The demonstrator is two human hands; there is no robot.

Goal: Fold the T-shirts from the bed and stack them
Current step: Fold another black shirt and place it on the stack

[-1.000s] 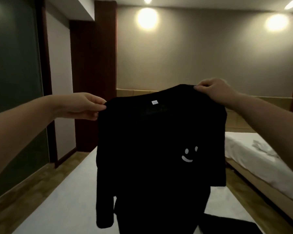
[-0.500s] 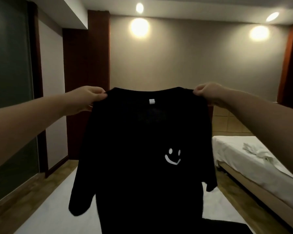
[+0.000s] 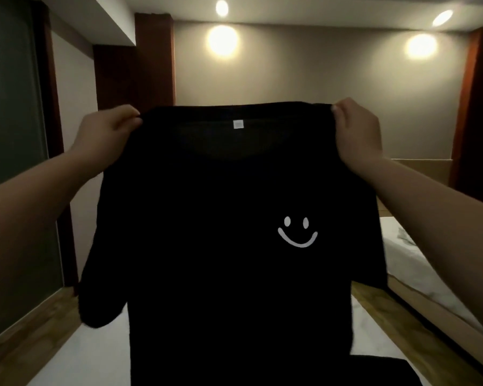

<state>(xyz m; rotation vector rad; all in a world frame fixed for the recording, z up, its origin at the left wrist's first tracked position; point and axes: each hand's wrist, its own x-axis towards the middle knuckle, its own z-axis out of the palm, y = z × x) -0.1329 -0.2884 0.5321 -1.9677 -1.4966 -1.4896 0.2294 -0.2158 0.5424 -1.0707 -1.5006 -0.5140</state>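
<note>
A black T-shirt (image 3: 221,232) with a small white smiley on its chest hangs spread out in front of me, above the white bed (image 3: 76,358). My left hand (image 3: 106,137) pinches its left shoulder and my right hand (image 3: 354,129) pinches its right shoulder. The shirt's front and neck label face me, both sleeves hang down. Another dark garment (image 3: 388,371) lies on the bed at the lower right, partly hidden by the held shirt.
A second bed (image 3: 418,263) with white sheets and a crumpled white cloth (image 3: 405,235) stands to the right, across a wooden-floor aisle (image 3: 402,330). A dark glass panel (image 3: 11,162) and wooden door frame run along the left. The grey wall is far ahead.
The shirt has been raised and pulled straight and level between both hands, and it now fills more of the view. The view has tilted and turned slightly to the right.
</note>
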